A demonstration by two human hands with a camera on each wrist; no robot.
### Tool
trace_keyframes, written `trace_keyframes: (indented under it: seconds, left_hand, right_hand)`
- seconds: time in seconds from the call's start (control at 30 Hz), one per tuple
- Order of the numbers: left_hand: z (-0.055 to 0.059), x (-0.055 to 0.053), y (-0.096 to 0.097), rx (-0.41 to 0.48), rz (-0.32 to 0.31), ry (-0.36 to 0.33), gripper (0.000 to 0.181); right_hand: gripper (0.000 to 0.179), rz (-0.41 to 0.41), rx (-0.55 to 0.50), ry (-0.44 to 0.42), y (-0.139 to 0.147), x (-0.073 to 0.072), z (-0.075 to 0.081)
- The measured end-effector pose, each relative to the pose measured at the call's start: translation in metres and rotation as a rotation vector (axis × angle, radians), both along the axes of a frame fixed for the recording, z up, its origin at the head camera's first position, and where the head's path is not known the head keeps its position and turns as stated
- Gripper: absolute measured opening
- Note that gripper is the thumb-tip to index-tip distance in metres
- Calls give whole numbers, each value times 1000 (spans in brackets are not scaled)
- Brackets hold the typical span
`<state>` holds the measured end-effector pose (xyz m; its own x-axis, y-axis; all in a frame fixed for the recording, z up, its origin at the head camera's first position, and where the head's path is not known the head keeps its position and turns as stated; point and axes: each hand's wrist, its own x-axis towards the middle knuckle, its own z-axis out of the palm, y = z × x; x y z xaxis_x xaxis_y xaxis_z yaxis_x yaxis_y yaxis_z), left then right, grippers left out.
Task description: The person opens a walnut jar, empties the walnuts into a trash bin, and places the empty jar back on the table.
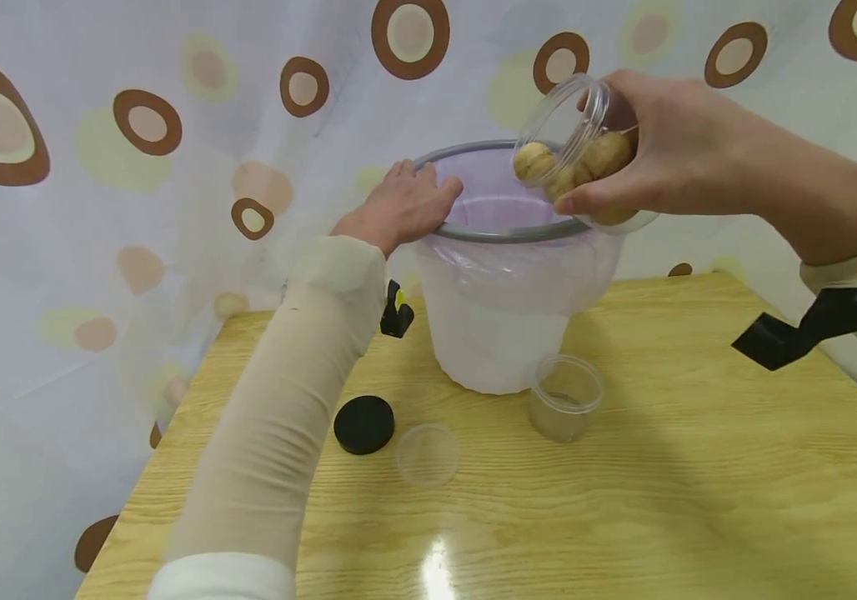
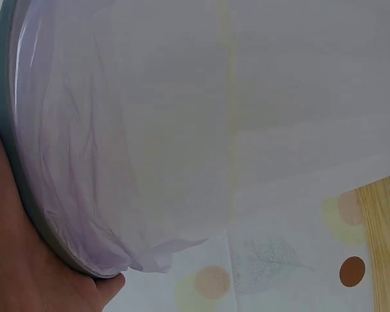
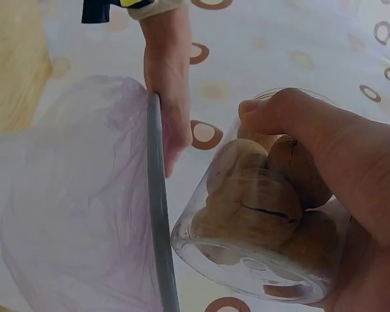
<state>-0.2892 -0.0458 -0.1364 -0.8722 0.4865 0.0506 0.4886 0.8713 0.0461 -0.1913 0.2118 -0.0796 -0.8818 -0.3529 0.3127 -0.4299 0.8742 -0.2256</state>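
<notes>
My right hand (image 1: 669, 146) grips a clear plastic jar (image 3: 266, 260) of walnuts (image 1: 604, 156), tilted with its mouth toward the left above the bin's right side. One walnut (image 1: 533, 163) lies at the jar's mouth; cracks show in some shells in the right wrist view. Below stands a white bin (image 1: 499, 333), lined with a thin purple bag (image 1: 488, 187) that a grey ring (image 1: 507, 236) holds at the rim. My left hand (image 1: 409, 202) rests on the ring's left side, fingers fairly straight along it, as the right wrist view (image 3: 172, 107) also shows.
A second clear jar (image 1: 567, 400), without a lid, stands on the wooden table (image 1: 661, 483) before the bin. A black lid (image 1: 364, 425) and a clear disc (image 1: 428, 456) lie to its left. A patterned cloth (image 1: 173, 50) hangs behind the table.
</notes>
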Motion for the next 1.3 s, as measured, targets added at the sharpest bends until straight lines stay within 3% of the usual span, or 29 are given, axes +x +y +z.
trace_keyframes:
  seconds: [0.13,0.37,0.73,1.07,1.3]
  left_hand:
    - [-1,0,2,110,87,-74,62]
    - [-1,0,0,135,119,-97,68]
    - [-2,1,-1,162,145,-118,71]
    - [1,3,9,162,143,-117,70]
    - [0,3,12,142,147,-96,71]
  right_hand:
    - [90,-14,23,13,5,-10,1]
    - [88,-31,87,42,4,-26,4]
    - [90,-39,207,36,0,-51,8]
    - [97,-51,342,40,4,-57,8]
    - [91,-56,438,59,0,-60,5]
